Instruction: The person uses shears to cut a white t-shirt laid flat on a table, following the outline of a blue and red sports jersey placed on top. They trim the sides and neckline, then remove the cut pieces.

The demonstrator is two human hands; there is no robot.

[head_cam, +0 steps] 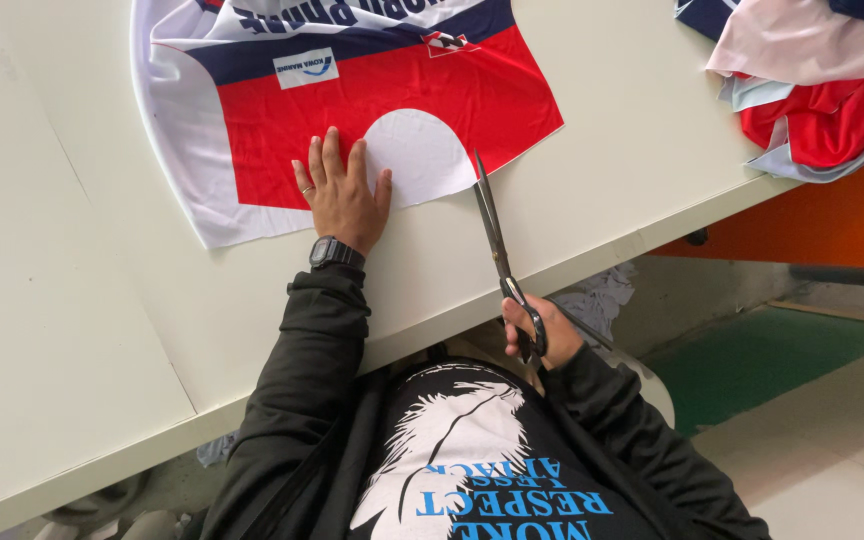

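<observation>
A printed fabric panel (282, 110), red, white and dark blue, lies flat on a pale worktable (102, 300). A white half-round neckline shape (420, 152) sits at its near edge. My left hand (342, 195) rests flat on the red cloth just left of that shape, fingers spread, with a black watch on the wrist. My right hand (537, 330) grips the handles of long black scissors (492, 225) at the table's front edge. The blades point up toward the right side of the white shape and look nearly closed.
A heap of more cloth pieces (812, 80), red, pink, white and dark blue, lies at the table's far right corner. Below the table edge are a green mat (772, 355), pale floor tiles (852, 470) and an orange wall panel (832, 225).
</observation>
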